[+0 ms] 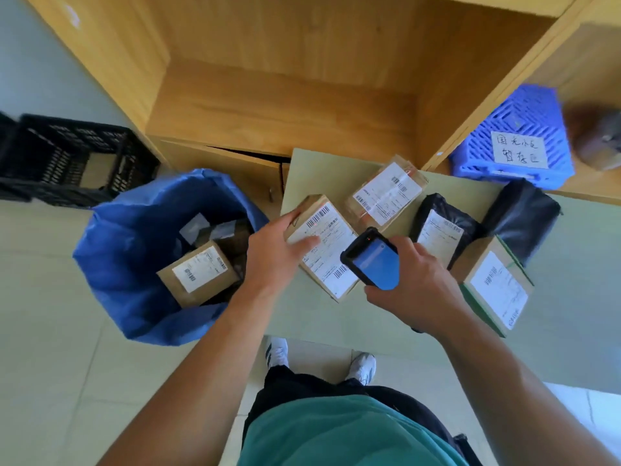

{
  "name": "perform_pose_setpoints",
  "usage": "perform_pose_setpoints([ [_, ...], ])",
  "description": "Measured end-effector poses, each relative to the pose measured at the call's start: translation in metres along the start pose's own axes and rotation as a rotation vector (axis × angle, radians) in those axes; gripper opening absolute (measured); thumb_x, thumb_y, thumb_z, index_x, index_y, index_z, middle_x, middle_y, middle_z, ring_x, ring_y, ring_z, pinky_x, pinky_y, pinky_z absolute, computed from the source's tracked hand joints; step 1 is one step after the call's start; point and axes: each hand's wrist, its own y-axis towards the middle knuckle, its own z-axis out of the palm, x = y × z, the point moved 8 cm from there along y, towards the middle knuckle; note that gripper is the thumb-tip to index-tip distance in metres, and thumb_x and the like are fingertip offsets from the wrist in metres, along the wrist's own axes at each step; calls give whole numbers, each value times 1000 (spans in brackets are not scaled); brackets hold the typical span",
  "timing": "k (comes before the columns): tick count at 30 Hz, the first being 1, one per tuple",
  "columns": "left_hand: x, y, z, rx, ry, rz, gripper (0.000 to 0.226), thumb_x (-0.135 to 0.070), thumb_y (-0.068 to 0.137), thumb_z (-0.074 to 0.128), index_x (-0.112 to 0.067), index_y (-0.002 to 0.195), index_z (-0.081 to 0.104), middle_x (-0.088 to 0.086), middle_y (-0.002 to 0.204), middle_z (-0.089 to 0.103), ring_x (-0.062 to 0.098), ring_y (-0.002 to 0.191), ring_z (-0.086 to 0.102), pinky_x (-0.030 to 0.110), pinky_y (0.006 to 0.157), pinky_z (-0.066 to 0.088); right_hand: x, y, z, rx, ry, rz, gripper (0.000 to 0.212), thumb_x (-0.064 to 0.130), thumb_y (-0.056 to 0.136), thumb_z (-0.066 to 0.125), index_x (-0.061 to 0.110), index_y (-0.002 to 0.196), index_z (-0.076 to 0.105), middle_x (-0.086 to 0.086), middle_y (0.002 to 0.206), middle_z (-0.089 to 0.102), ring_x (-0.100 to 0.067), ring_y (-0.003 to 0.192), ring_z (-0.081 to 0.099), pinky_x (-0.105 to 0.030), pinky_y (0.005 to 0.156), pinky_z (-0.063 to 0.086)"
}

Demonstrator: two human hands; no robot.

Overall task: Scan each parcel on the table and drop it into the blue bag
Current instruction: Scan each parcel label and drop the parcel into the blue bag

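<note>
Right hand [413,280] closed around a handheld scanner [373,258], blue screen up, just above the near end of a cardboard parcel [322,247]. Left hand [275,253] half open, fingers on the parcel's far-left edge, thumb flat on its white label. Parcel sits at the left edge of the table [554,348], beside the blue bag [134,243]. Label text is too blurred to read. Bag holds another box [198,274], partly hidden.
</note>
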Motion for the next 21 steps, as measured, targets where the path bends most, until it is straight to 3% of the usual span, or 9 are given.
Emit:
perform_pose_setpoints([
  [4,34,0,-37,-37,-37,-20,45,-44,90,73,-31,133,65,-12,122,72,-2,96,68,8,69,55,55,2,12,18,-43,-67,86,55,72,70,37,145,28,8,108,50,-19,84,57,-36,64,55],
  [7,65,-2,-65,-72,-90,-87,42,-45,92,71,-30,130,65,-12,119,73,-6,88,66,5,66,51,92,2,24,30,-6,-106,85,53,73,73,38,143,27,9,113,49,-19,83,57,-42,60,59],
  [9,97,-7,-84,-117,-123,-171,41,-49,92,69,-32,129,63,-14,117,72,-1,94,67,6,69,50,113,5,31,24,0,-120,82,52,75,75,36,141,30,8,111,47,-18,82,57,-39,55,58],
  [11,139,-14,-100,-164,-185,-308,41,-58,87,67,-38,122,61,-14,113,72,6,100,68,23,80,58,132,8,38,30,-21,-133,80,51,77,76,33,143,33,8,109,43,-17,84,54,-27,47,49],
  [13,176,-25,-116,-220,-288,-444,42,-63,82,68,-39,116,60,-10,107,72,14,99,69,44,79,63,151,9,47,53,-32,-152,80,51,78,76,31,143,35,6,109,44,-17,87,52,-19,43,40],
  [16,211,-37,-144,-360,-538,-609,42,-42,93,70,-23,128,57,2,117,68,18,103,68,38,68,65,178,9,61,84,-8,-198,77,49,77,76,32,141,36,6,109,48,-17,85,54,-20,37,40],
  [17,222,-39,-153,-412,-631,-663,47,-38,96,67,-22,138,51,1,125,63,20,110,65,38,71,65,185,8,66,96,4,-210,75,48,78,75,34,140,36,6,108,48,-17,82,55,-21,36,41],
  [19,245,-43,-166,-481,-757,-779,71,-46,99,58,-32,159,24,-4,143,49,25,126,55,52,90,60,198,7,72,110,-1,-238,73,48,79,75,35,138,35,8,107,50,-14,80,56,-20,41,41],
  [21,265,-47,-175,-537,-709,-860,83,-55,98,50,-36,163,2,-3,162,35,30,140,46,53,106,49,208,6,73,111,-20,-253,71,48,79,75,34,137,37,8,107,51,-10,82,54,-20,49,39],
])
